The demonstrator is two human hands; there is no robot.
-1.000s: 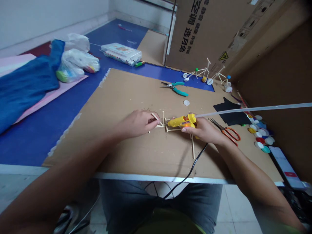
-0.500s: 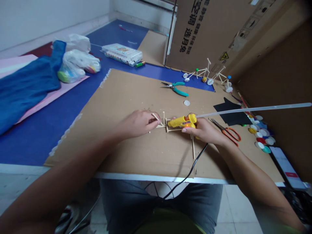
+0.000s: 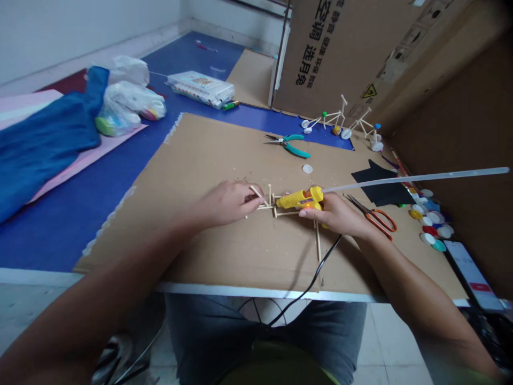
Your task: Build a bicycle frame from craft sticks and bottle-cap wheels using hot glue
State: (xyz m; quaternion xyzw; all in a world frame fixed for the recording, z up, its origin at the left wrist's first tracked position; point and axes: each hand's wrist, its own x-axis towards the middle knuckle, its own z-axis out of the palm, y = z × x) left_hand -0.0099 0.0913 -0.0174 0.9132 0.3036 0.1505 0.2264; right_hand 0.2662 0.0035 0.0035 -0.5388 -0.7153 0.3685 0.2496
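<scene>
My right hand (image 3: 339,214) is wrapped round a yellow hot glue gun (image 3: 298,199), its nozzle pointing left and a long clear glue stick (image 3: 417,179) sticking out of its back. The nozzle meets a small frame of thin wooden sticks (image 3: 275,208) lying on the cardboard. With fingers pinched, my left hand (image 3: 234,202) holds a short wooden stick (image 3: 256,192) at the left end of this frame. Part of the frame is hidden behind the glue gun and my right hand. A loose wooden stick (image 3: 318,243) lies below the gun.
Teal-handled pliers (image 3: 290,144) and a white disc (image 3: 306,169) lie beyond my hands. To the right are orange-handled scissors (image 3: 377,219), black paper (image 3: 379,184), several bottle caps (image 3: 430,230) and a phone (image 3: 473,272). Stick models (image 3: 363,125) stand behind. A black cord (image 3: 320,272) crosses the table edge.
The rear end of the glue stick has dipped very slightly. Both hands and the stick frame stay practically where they were.
</scene>
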